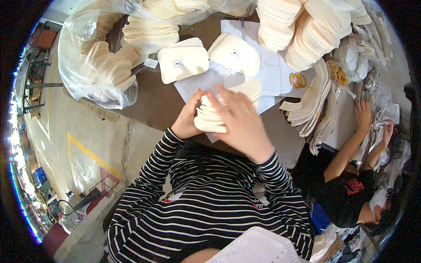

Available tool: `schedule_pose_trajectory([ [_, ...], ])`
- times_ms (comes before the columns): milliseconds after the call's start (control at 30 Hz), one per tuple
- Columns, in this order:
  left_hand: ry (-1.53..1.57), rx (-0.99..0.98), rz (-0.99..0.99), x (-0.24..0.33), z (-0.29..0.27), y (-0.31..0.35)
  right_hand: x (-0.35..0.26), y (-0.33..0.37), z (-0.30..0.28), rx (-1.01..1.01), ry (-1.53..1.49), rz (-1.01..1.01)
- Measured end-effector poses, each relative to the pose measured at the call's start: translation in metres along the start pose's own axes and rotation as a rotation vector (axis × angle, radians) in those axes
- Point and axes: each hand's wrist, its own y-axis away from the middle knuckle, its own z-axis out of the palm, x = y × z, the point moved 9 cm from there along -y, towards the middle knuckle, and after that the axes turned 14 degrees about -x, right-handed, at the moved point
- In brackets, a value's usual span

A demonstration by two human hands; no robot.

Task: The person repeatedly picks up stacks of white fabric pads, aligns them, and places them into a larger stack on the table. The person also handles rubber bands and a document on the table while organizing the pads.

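Just in front of my body I hold a thick stack of cream, rounded insole-like pads (210,119) over the table's near edge. My left hand (187,116) is closed round the stack's left side. Across its right side lies my right hand (240,122), slightly blurred, with fingers bent over the top and thumb low at the near edge. Beyond the hands are two more pad piles, one at left (183,61) and one at right (236,54), each with a small printed mark on top. Part of another cream pad (249,89) shows behind my right hand.
Ruled papers (268,72) lie under the piles. A clear plastic bag of pads (105,72) stands at left, tall pad stacks (318,33) at far right. Yellow rubber bands (297,80) and curved strips (309,103) lie nearby. At right, a co-worker's hands (364,116) handle strips.
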Motion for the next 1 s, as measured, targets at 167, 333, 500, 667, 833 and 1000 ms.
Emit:
schedule_pose_trajectory([
  [167,0.103,0.144,0.058,-0.008,-0.003,0.017,0.028,0.032,-0.012,-0.044,0.022,0.205],
  [333,0.097,0.233,-0.122,-0.032,0.008,0.028,0.055,0.044,0.003,0.064,-0.130,0.198],
  [500,0.052,0.056,-0.063,-0.013,0.003,0.003,0.074,0.040,0.036,0.268,-0.277,0.068],
  [667,0.319,0.204,-0.178,-0.007,-0.025,0.002,0.075,0.023,0.034,0.189,-0.574,0.144],
  [833,-0.088,0.212,-0.279,-0.023,-0.033,0.018,0.068,0.017,0.031,0.284,-0.397,0.201],
  [1000,-0.241,0.199,-0.180,0.012,-0.017,0.027,0.061,0.022,0.034,0.270,-0.467,0.114],
])
